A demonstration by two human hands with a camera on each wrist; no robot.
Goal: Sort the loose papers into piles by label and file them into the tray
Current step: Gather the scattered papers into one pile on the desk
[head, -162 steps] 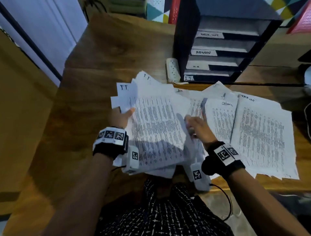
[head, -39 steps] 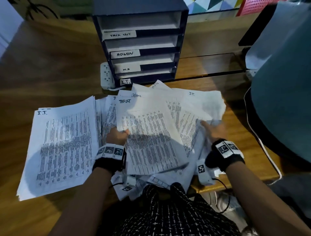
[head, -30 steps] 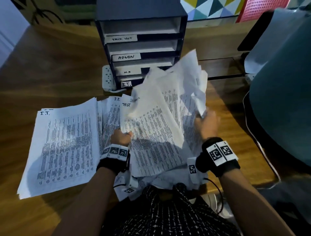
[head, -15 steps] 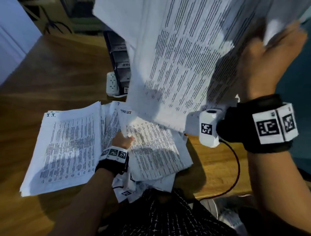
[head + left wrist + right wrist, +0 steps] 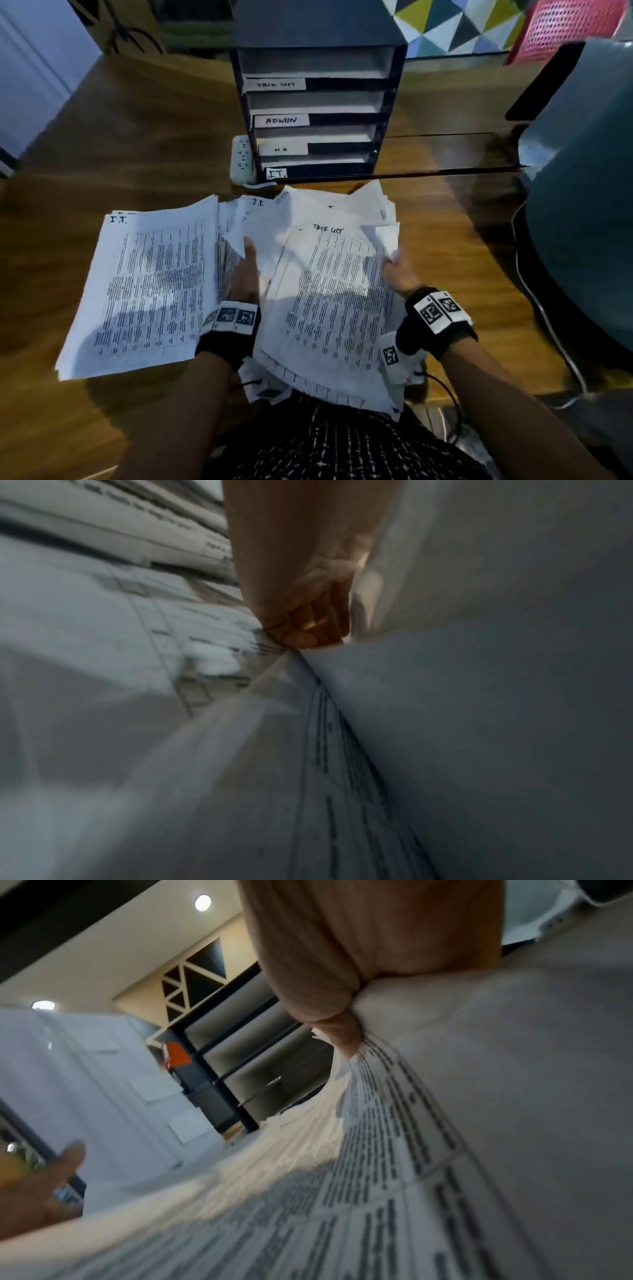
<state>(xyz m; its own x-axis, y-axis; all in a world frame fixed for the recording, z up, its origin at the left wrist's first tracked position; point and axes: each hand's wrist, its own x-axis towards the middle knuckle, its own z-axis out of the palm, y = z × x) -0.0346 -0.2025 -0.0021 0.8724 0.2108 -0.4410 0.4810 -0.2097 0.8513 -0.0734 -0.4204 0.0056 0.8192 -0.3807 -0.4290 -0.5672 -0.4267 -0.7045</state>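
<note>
Head view with both wrist views. A dark four-tier filing tray (image 5: 318,113) stands at the far middle of the brown wooden counter (image 5: 113,144); its white shelf labels read, top to bottom, a blurred first line, "ADMIN", a short faint label, and "I.T." A white power strip (image 5: 241,158) lies against the tray's left side. At near left lies a squared pile of white printed sheets headed "I.T." (image 5: 150,291). To its right, in the near middle of the counter, lies a loose, fanned heap of white printed papers (image 5: 329,294), its top sheet headed with a blurred "TASK LIST"; the near edge of the heap overhangs the counter above the person's dark checked garment (image 5: 342,445). The left hand (image 5: 244,274) rests between pile and heap, thumb on top of the heap's left edge; in the left wrist view its fingers (image 5: 308,626) curl beneath the sheets, so it pinches the papers. The right hand (image 5: 399,270) grips the heap's right edge; the right wrist view shows its thumb (image 5: 339,1031) pressed on the printed top sheet, which bends under it. Both wrists carry black bands with square-coded markers. A grey-blue rounded object (image 5: 582,192) fills the right edge.
</note>
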